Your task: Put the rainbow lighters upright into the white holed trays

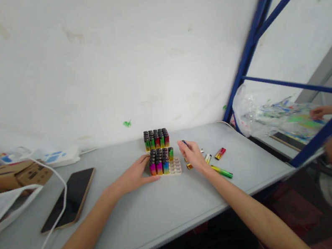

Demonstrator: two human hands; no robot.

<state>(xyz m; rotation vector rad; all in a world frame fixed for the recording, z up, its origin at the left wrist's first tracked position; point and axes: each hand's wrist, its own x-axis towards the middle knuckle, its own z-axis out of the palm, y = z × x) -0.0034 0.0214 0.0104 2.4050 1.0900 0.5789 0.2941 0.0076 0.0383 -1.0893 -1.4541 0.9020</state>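
Lighters (pixel 159 167) on grey tabletop (pixel 143 217), white wall (pixel 156 66), blue frame (pixel 247 57)

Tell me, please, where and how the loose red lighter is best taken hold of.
I'd pinch the red lighter mid-body from above, across its long sides: it lies flat on the table, slim and apart, and nothing seems to block either long side.

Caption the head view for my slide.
Left hand against a partly filled tray of lighters, right hand holding a small dark item.
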